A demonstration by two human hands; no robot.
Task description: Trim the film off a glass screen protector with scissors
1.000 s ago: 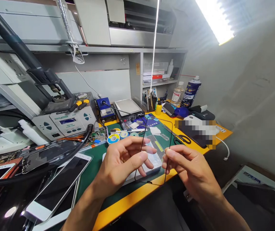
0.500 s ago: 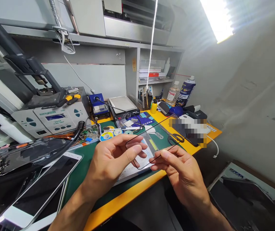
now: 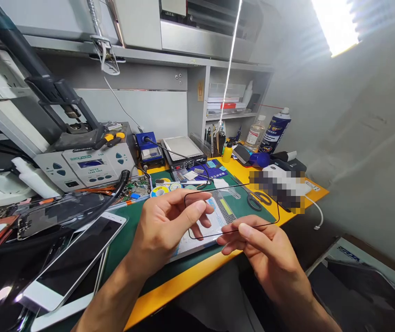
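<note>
A thin black rectangular frame [image 3: 278, 212], like a phone bezel, is held in the air between both hands, its outline tilted. My left hand [image 3: 164, 230] is at the frame's left end, thumb and index finger closed around it. The lower long side is pinched between thumb and fingers of my right hand [image 3: 270, 251]. Below the hands lies a pale flat slab [image 3: 192, 248], partly covered by them, with a grey perforated strip [image 3: 225, 208] on its far side. Under the slab is a green mat [image 3: 124, 249].
Scissors [image 3: 258, 200] lie to the right. White-framed phones [image 3: 76, 263] are stacked at left, before a grey rework station [image 3: 86, 168]. A hot plate [image 3: 183, 150], yellow bottle [image 3: 227, 153], clear bottle [image 3: 255, 133] and spray can [image 3: 275, 131] stand behind. A white cable [image 3: 318, 214] overhangs the table edge.
The view has shifted, so the scene sits further right. The black frame has tilted, its far side now lying flatter in view; both hands keep their grip.
</note>
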